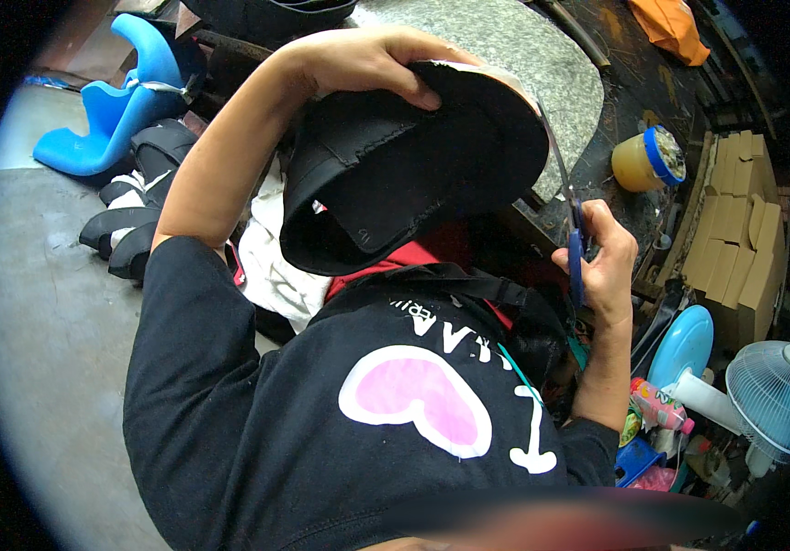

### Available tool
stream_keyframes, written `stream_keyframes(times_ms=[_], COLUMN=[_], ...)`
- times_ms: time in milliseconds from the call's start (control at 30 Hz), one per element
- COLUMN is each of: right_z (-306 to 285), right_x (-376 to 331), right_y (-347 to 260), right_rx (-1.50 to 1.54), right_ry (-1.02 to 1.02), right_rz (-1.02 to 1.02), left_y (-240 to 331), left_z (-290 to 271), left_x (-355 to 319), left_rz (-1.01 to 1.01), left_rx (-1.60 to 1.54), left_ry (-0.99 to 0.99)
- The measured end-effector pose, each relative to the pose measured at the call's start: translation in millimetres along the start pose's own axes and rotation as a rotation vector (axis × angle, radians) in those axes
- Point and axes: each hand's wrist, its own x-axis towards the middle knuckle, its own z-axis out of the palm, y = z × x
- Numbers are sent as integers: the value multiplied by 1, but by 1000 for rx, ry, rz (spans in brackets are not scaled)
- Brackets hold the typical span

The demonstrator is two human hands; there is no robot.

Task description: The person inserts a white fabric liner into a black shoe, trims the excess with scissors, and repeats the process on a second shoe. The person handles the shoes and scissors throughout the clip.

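A hollow, stitched black fabric piece [431,165] with a curved rim and a pale strip along its far edge hangs in front of my chest. My left hand [367,60] grips its top edge, thumb on the near face and fingers behind it, mostly hidden. At the right, my right hand [604,262] is closed around the blue handles of a pair of scissors [577,248]. The blades point up and away, along the right edge of the fabric piece. Whether they touch it I cannot tell.
Beyond the fabric piece lies a grey speckled board [569,73]. A yellowish tub with a blue rim [647,161] stands at the right. Farther right are cardboard boxes [734,239] and a blue fan [767,395]. Black curved pieces [128,230] lie left, below a blue moulded form [106,119].
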Motion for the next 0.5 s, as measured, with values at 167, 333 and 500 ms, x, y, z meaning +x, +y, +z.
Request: stream_keyframes(times_ms=[167, 333, 500], right_z=[-15, -29, -35], right_x=[3, 4, 5], right_y=[-4, -7, -12], right_rx=[-52, -130, -130], right_ry=[-73, -152, -159], right_rz=[13, -10, 21], left_y=[-10, -13, -10], left_z=[0, -2, 1], left_x=[6, 12, 22], left_rz=[34, -34, 0], left_rx=[38, -6, 167], left_ry=[-69, -187, -265])
